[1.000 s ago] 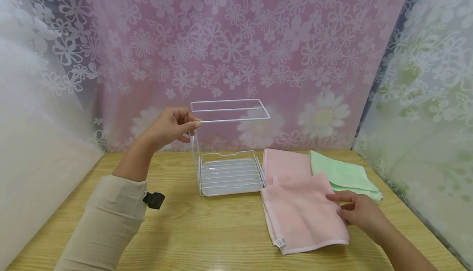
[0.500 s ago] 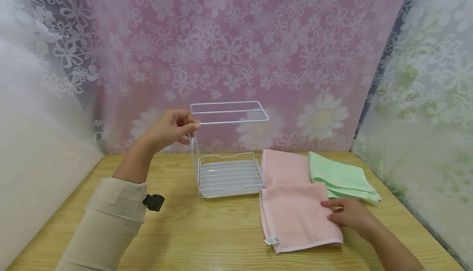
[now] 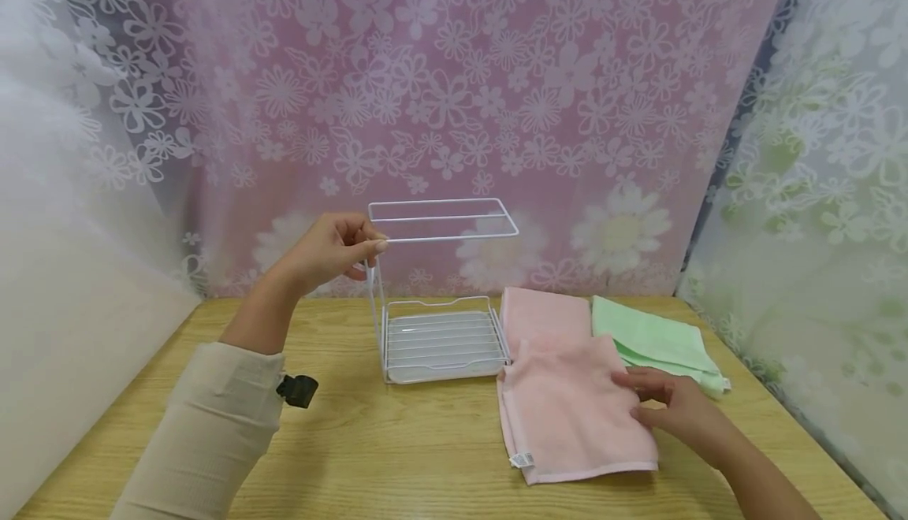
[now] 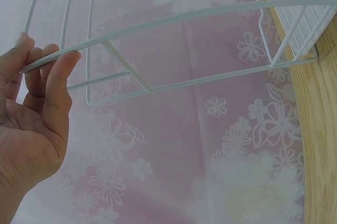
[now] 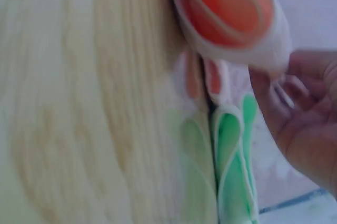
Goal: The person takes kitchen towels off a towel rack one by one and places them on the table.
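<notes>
My left hand pinches the upper corner of a white wire rack between thumb and fingers. In the left wrist view the same hand grips the end of the rack's curved wire. The rack stands upright, with a slatted basket over a white tray at its base. A folded pink towel with a small white tag lies in front of the rack's right side. My right hand pinches its right edge; in the right wrist view, the towel bulges up in a loop beside the fingertips.
A second folded pink towel lies behind the front one, partly covered by it. To its right is a folded green towel. Flowered curtains close in the wooden table at the back and sides.
The front pink towel has shifted slightly left over the second, along with my right hand. Its back edge settled, then rose and puckered again. My left hand keeps its hold on the rack.
</notes>
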### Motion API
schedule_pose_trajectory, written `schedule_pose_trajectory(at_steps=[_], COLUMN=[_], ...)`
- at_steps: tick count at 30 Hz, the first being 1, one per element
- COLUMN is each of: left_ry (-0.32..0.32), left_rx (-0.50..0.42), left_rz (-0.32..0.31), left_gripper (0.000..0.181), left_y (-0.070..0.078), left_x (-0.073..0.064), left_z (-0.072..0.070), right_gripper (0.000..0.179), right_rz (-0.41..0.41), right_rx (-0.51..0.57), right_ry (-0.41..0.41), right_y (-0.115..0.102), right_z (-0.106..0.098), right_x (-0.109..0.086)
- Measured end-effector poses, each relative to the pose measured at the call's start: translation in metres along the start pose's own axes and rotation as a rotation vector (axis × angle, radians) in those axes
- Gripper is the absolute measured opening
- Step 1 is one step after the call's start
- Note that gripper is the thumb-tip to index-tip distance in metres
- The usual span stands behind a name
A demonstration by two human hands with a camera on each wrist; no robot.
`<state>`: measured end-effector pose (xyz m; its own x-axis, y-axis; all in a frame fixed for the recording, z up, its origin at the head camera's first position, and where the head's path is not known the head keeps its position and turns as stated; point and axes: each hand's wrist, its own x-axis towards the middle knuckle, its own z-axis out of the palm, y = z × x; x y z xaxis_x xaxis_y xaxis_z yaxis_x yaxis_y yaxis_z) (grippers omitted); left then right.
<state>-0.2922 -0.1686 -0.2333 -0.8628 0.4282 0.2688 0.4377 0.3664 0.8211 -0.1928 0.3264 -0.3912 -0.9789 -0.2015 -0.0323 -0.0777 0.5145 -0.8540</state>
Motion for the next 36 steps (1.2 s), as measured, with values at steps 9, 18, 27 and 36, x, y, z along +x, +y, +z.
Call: schedule_pose_trajectory(at_steps=[9, 18, 27, 36], left_ry=[0.008, 0.029, 0.097, 0.228], left_rx=[0.013, 0.004, 0.019, 0.036], left_rz=[-0.006, 0.01, 0.015, 0.017], left_gripper=[0.02, 0.019, 0.022, 0.024], left_y=[0.003, 0.0, -0.006, -0.011], left_x=[0.0, -0.001, 0.001, -0.005], left_z=[0.001, 0.006, 0.007, 0.01], right_gripper=[0.057, 0.055, 0.058, 0.054], right_rz=[-0.022, 0.012, 0.05, -0.016], right_rx=[0.007, -0.058, -0.095, -0.203], right_ry=[-0.099, -0.094, -0.12, -0.112], right_y=[0.017, 0.029, 0.026, 0.017], right_z=[-0.011, -0.015, -0.017, -0.018], right_x=[-0.004, 0.003, 0.005, 0.004])
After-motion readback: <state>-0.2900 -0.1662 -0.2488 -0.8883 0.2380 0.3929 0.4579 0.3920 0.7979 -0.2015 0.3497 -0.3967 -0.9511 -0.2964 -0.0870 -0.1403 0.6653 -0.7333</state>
